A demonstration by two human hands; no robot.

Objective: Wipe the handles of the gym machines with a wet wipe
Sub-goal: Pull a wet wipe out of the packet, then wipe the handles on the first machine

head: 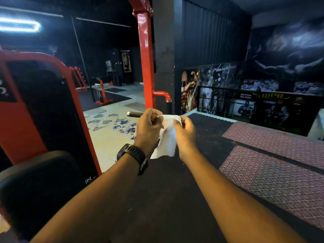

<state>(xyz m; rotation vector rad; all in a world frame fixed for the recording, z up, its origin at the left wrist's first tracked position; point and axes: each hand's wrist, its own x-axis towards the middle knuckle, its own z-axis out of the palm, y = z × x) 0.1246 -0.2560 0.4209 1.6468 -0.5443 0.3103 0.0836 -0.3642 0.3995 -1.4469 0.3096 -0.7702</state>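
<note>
A white wet wipe [168, 137] hangs between my two hands in front of me. My left hand [148, 128], with a black watch on its wrist, pinches the wipe's upper left corner. My right hand [185, 131] pinches the upper right edge. Just beyond my left hand a black machine handle [133, 114] with a chrome end cap points left. A second black grip [168, 106] hangs from a red curved tube on the upright red post [146, 67]. Neither hand touches a handle.
A red machine frame [35, 95] with a black weight-stack shield and a black seat pad [36, 181] fills the left. Dark rubber flooring lies under my arms, with a red patterned mat [273, 169] to the right. Posters line the right wall behind a black railing [226, 102].
</note>
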